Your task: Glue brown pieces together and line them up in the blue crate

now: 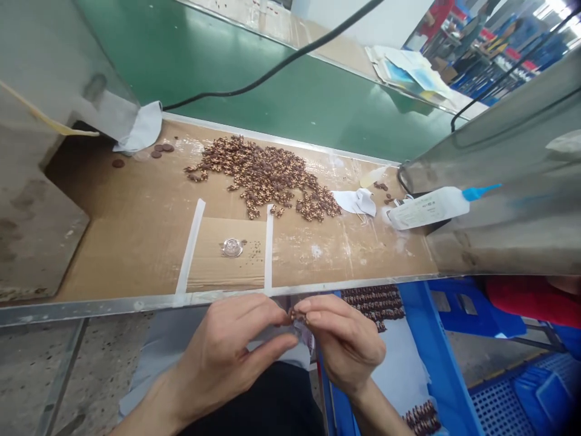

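Observation:
My right hand (347, 342) pinches a small brown and gold part (297, 315) between thumb and fingertips, just in front of the bench edge. My left hand (240, 345) is beside it, with the index fingertip at the part and the thumb held apart below. Similar small parts lie in a loose heap (263, 172) on the cardboard-covered bench (127, 242). A clear round disc (232, 247) sits on a cardboard piece between two white tape strips. Below the bench, a blue tray (447, 357) holds neat rows of parts (374, 303) on white paper.
A white bottle with a blue nozzle (431, 208) leans at the right by a metal housing (503, 224). Folded white cloth (354, 201) lies beside the heap. Several brown discs (157, 154) are at the back left. A black cable (272, 79) crosses the green surface behind.

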### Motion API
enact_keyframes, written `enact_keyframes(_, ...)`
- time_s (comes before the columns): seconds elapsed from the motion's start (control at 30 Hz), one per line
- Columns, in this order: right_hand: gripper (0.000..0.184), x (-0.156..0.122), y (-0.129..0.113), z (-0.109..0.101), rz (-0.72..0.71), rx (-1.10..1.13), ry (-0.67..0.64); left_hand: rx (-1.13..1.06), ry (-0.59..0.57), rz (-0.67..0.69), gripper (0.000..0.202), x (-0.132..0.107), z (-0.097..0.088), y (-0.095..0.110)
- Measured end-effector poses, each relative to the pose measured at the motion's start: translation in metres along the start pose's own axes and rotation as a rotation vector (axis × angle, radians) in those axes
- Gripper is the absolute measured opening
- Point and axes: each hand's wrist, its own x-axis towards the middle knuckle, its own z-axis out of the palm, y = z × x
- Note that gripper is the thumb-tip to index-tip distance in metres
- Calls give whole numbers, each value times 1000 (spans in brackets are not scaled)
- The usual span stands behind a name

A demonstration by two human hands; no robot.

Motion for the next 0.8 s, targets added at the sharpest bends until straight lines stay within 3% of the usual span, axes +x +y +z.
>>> enact_keyframes(0.17,32,-6,-1,-7,-3,116,40,27,-89,99,19,9,7,13)
enact_keyframes(0.37,33,-11,3,-13,-36,147,100,59,-160,103,15,18,12,24)
enact_keyframes(0.8,29,-16,2,-20,-54,150,166,73,-183,115,16,32,21,37)
